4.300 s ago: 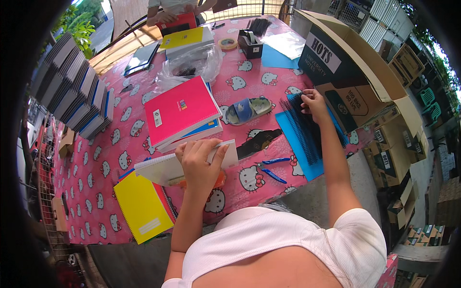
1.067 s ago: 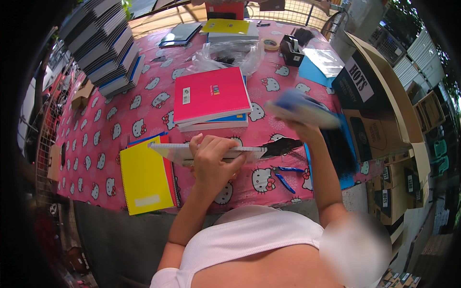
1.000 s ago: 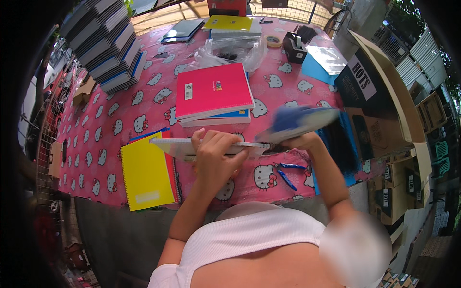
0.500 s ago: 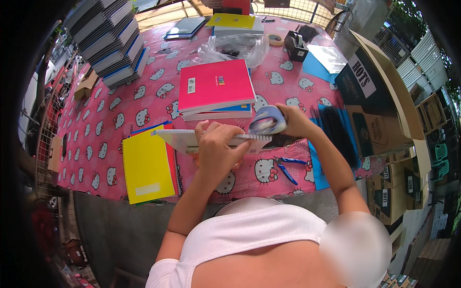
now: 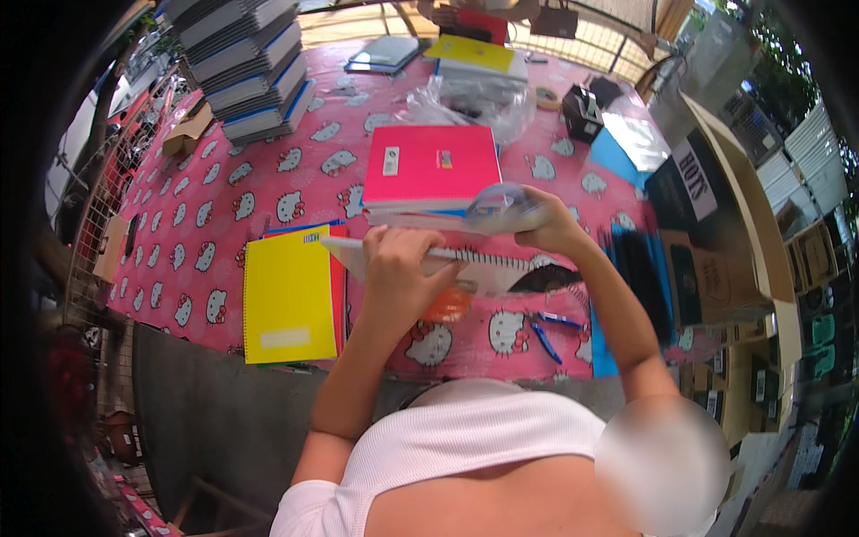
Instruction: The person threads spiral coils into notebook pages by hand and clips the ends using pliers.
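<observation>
My left hand (image 5: 401,268) grips a spiral notebook (image 5: 488,276) held on edge, its bound edge facing up. A black coil (image 5: 501,259) runs along the right part of that edge. In my right hand (image 5: 553,225) is a rounded grey-blue handheld tool (image 5: 501,211), blurred, just above the coil; its exact kind is unclear. Behind it lies a stack of notebooks with a pink-red cover (image 5: 434,166) on top. A yellow spiral notebook (image 5: 291,295) rests on others to the left. Below my hands are an orange object (image 5: 450,302), partly hidden, and blue-handled pliers (image 5: 548,338).
A tall stack of notebooks (image 5: 255,80) stands far left. Black coils (image 5: 646,282) lie on blue sheets at right, beside an open cardboard box (image 5: 689,192). Clear plastic (image 5: 483,103), a tape dispenser (image 5: 583,115) and another person's hands (image 5: 443,16) are at the back.
The whole view has shifted, so the table appears farther right. The tool has lifted slightly off the notebook's edge and moved left relative to the table. My left hand still grips the notebook.
</observation>
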`<state>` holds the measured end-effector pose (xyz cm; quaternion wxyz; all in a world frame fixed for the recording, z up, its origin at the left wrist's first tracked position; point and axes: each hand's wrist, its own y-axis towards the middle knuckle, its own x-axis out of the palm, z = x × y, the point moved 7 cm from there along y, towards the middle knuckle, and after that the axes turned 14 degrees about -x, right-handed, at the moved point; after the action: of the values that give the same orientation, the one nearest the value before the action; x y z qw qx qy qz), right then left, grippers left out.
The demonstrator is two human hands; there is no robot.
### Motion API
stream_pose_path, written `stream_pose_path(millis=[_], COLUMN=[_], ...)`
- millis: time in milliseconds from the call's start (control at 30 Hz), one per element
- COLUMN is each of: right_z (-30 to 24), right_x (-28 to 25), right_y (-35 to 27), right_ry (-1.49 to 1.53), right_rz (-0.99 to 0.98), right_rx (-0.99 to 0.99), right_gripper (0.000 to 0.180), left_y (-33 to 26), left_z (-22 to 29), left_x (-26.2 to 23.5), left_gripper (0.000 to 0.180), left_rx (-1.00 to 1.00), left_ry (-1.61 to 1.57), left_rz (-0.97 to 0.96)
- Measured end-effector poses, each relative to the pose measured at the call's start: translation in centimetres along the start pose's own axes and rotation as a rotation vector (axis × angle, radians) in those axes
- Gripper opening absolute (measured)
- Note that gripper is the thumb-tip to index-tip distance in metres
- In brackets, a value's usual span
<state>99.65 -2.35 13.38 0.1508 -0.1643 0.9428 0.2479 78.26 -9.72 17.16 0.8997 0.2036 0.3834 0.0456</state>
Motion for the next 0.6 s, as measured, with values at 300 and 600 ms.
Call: stream_pose_path(millis=[300,600], right_z=[-1.2,-0.3], right_x=[3.9,7.2], right_y=[0.8,2.9], right_ry=[0.677,-0.041], right_rz=[-0.042,-0.214], right_rx=[0.1,-0.072], right_gripper=[0.05,0.049], left_y=[1.0,-0.4], left_z=[-2.7,-6.0], left_x=[-3.3,-4.6], left_gripper=[0.029,0.031], left_rx=[-0.076,-0.191], left_ry=[0.154,-0.05], left_rz=[0.031,0.047])
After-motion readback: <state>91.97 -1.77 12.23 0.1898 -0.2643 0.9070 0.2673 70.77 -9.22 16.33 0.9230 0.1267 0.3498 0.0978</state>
